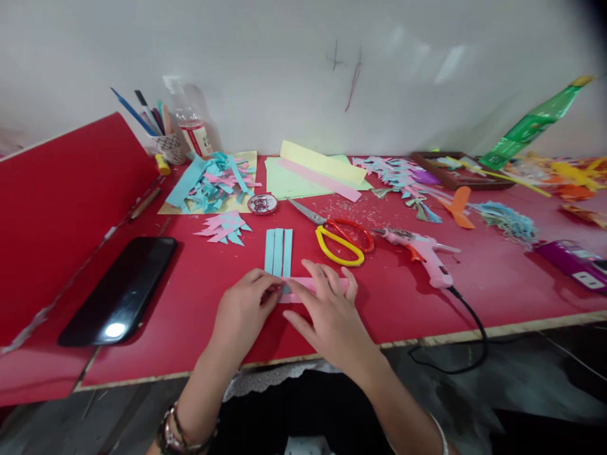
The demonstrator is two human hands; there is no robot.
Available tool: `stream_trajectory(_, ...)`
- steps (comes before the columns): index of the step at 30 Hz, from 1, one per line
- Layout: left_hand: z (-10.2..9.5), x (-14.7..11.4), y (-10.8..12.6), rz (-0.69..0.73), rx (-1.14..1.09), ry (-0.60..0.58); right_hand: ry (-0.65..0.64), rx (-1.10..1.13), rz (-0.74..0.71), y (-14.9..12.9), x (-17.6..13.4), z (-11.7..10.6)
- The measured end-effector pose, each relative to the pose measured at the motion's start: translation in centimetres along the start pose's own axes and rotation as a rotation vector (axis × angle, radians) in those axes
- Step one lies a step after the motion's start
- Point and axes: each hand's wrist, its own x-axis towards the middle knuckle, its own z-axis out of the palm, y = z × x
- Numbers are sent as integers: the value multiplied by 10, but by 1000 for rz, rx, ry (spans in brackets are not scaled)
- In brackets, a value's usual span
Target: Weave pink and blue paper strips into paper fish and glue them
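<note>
Blue paper strips (279,249) lie upright side by side on the red table, their near ends meeting pink paper strips (336,285) laid crosswise. At that crossing my left hand (246,309) is closed, thumb and forefinger pinched on a paper strip; the fingertips partly hide it. My right hand (327,313) is open, fingers spread over the pink strips, with its forefinger touching the paper near the left fingertips. Just beyond are scissors (327,226) with one red and one yellow handle. A cluster of cut pink and blue pieces (225,227) lies to the left.
A pink glue gun (422,249) with a black cord lies right; a black phone (121,291) lies left. Behind are a pile of blue and pink scraps (213,183), yellow and green sheets (303,180), a pump bottle (192,126) and a tilted green bottle (535,126).
</note>
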Motion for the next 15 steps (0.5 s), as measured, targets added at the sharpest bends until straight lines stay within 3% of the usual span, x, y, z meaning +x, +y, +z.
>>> stream_trajectory(15, 3, 1, -3, -7, -53, 11, 22, -68, 148, 32, -22, -10)
